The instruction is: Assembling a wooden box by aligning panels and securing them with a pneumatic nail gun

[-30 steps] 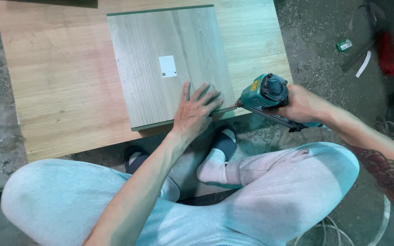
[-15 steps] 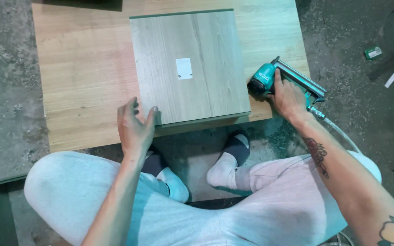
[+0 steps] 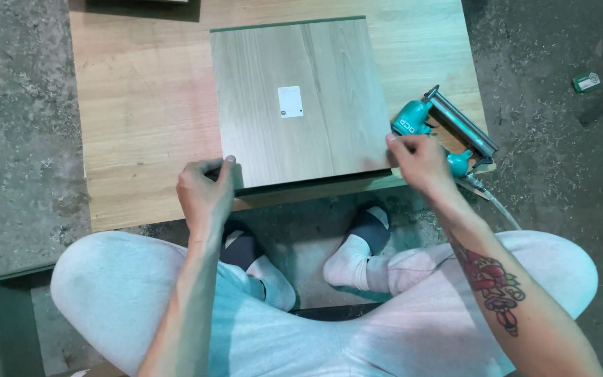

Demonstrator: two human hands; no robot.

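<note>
Seated cross-legged on a concrete floor, facing a low light-oak rectangular board serving as counter. Lying on it at frame centre, a square grey wood-grain panel with a small white sticker, near edge running left to right just ahead of both hands. Left hand at the panel's lower-left corner, fingers curled over that corner, thumb tucked, gripping the edge. Right hand at the lower-right corner, fingertips pinched on the edge, possibly brushing the teal pneumatic nail gun resting just beside it at right, long axis slanting toward lower right. Both hands about equally near the panel; forearms angled inward from the knees, wrists low.
</note>
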